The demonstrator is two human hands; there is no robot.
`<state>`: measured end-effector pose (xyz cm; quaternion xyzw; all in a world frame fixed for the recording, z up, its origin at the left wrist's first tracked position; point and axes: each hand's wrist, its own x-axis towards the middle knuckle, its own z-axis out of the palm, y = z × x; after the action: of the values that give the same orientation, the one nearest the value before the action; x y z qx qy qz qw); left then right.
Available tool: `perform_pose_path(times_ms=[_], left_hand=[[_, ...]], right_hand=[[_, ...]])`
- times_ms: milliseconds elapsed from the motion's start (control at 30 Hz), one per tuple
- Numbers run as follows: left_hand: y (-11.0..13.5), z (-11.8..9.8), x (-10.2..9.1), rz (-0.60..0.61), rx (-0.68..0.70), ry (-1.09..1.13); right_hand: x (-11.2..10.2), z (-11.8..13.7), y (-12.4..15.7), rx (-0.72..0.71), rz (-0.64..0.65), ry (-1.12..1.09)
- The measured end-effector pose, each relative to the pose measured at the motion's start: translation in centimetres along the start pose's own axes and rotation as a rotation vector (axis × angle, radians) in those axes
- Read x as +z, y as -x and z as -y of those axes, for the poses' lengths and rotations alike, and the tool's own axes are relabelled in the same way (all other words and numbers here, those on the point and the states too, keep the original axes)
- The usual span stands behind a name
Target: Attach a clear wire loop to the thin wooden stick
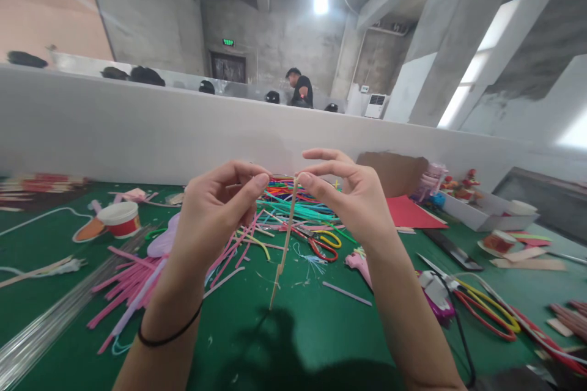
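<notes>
My right hand (342, 195) pinches the top end of a thin wooden stick (287, 235) between thumb and forefinger, its other fingers raised. The stick hangs down at a slight slant over the green table, with a small step partway along it. My left hand (224, 201) is closed in a pinch at the same height, a little to the left. A fine strand (282, 175) seems to run between the fingertips of both hands; its ends are hidden by the fingers. Behind the stick lie a heap of coloured pipe cleaners (302, 208) and red-and-yellow scissors (323, 243).
Pink fuzzy strips (132, 281) and clear rods (59, 311) lie left, near a paper cup (120, 220). At right are larger scissors (486, 308), a phone (452, 249), red paper (415, 212) and a white box (486, 211). A white partition (137, 128) stands behind the table (257, 354).
</notes>
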<state>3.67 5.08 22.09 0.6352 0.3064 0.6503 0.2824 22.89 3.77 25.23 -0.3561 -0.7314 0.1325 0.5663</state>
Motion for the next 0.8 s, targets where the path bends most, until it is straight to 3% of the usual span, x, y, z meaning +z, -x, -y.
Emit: perform_pose_path(times_ms=[233, 800], left_hand=[[0.02, 0.01, 0.01, -0.002, -0.006, 0.011], [0.02, 0.00, 0.01, -0.002, -0.008, 0.022]], right_hand=[[0.02, -0.17, -0.22, 0.048, 0.068, -0.139], [-0.13, 0.23, -0.54, 0.087, 0.117, -0.146]])
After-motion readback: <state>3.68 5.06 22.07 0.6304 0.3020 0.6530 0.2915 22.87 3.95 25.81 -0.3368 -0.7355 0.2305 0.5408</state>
